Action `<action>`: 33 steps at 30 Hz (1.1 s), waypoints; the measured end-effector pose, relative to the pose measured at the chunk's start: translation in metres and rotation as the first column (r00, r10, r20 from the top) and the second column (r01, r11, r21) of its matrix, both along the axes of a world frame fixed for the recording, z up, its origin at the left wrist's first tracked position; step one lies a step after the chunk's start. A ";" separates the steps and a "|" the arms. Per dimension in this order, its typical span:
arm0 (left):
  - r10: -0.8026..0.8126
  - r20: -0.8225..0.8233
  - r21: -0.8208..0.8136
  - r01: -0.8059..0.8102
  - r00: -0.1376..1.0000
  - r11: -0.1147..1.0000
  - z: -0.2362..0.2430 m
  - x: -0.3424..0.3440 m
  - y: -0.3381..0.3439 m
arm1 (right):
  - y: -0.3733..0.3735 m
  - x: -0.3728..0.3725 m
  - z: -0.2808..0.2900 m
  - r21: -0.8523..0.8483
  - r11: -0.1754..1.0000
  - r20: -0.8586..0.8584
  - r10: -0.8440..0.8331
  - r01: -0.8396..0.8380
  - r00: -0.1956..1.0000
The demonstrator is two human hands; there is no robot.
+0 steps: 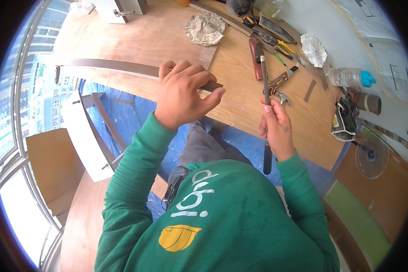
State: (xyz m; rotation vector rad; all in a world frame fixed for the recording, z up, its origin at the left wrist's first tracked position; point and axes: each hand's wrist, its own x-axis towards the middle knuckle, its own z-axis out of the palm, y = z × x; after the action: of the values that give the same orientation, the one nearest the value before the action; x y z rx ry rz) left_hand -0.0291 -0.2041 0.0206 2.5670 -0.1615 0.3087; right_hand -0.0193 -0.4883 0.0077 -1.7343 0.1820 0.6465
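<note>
My left hand [183, 93] is closed around the near end of a long brown wooden strip [118, 66], which stretches left over the table edge toward the window. My right hand [277, 128], fingers pinched, grips a long, slim dark file [266, 149]. It stands nearly upright in the picture, one end above the tabletop and the dark lower end close to my body. Just beyond the right hand lie a hammer [282, 81] with an orange and black handle and a reddish-brown block [255, 59]. The strip and the file are apart.
The plywood table [238, 102] carries crumpled cloth [206, 28], yellow-handled pliers [285, 47], a tape measure [249, 20] and a clear bottle with a blue cap [351, 78]. Blue sheeting [143, 113] covers the floor. A white panel [87, 136] and cardboard [54, 167] stand at left.
</note>
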 end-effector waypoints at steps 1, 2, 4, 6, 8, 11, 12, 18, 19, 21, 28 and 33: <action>-0.007 0.016 0.027 0.006 1.000 1.000 0.001 0.000 0.000 | 0.001 -0.001 0.002 0.005 1.000 0.003 0.017 -0.017 1.000; -0.015 0.032 0.055 0.014 0.999 0.998 0.002 0.001 -0.002 | 0.000 -0.002 0.003 0.009 0.999 0.007 0.034 -0.034 0.999; -0.028 0.016 0.092 0.026 0.999 0.995 0.005 0.000 0.000 | 0.003 -0.006 0.005 0.008 0.998 0.032 0.055 -0.055 0.998; -0.043 -0.044 0.094 0.047 0.998 0.994 0.007 0.001 0.003 | 0.006 -0.012 0.010 -0.021 0.998 0.078 0.054 -0.053 0.996; -0.105 -0.038 0.069 0.108 0.994 0.992 0.009 0.001 0.011 | 0.012 -0.022 0.020 -0.037 0.998 0.107 0.044 -0.041 0.993; -0.252 -0.124 0.048 0.260 0.960 0.964 0.018 0.010 0.031 | 0.018 -0.034 0.025 -0.049 0.999 0.160 0.024 -0.016 0.987; -0.316 -0.170 0.033 0.326 0.933 0.945 0.019 0.014 0.038 | 0.019 -0.039 0.025 -0.059 0.998 0.175 0.010 0.000 0.985; -0.712 -0.338 -0.135 0.718 0.615 0.683 0.018 0.072 0.076 | 0.058 -0.071 0.035 -0.232 0.962 0.325 -0.065 0.146 0.943; -0.773 -0.344 -0.179 0.771 0.533 0.611 0.016 0.085 0.079 | 0.070 -0.079 0.039 -0.256 0.950 0.349 -0.080 0.177 0.934; -0.778 -0.507 -0.237 0.808 0.371 0.540 0.029 0.107 0.076 | 0.093 -0.096 0.042 -0.308 0.925 0.380 -0.096 0.224 0.920; -0.854 -0.504 -0.483 0.777 0.131 0.405 -0.008 0.123 0.069 | 0.164 -0.133 0.053 -0.498 0.788 0.482 -0.096 0.362 0.871; -0.828 -0.557 -0.522 0.745 0.072 0.415 0.001 0.123 0.071 | 0.185 -0.132 0.058 -0.548 0.751 0.496 -0.064 0.369 0.866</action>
State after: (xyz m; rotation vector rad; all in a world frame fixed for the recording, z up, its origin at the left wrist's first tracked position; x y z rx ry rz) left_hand 0.0937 -0.1332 0.0216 1.8249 -1.1440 -1.1961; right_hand -0.1516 -0.3032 0.0657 -2.4175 0.3003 -0.0425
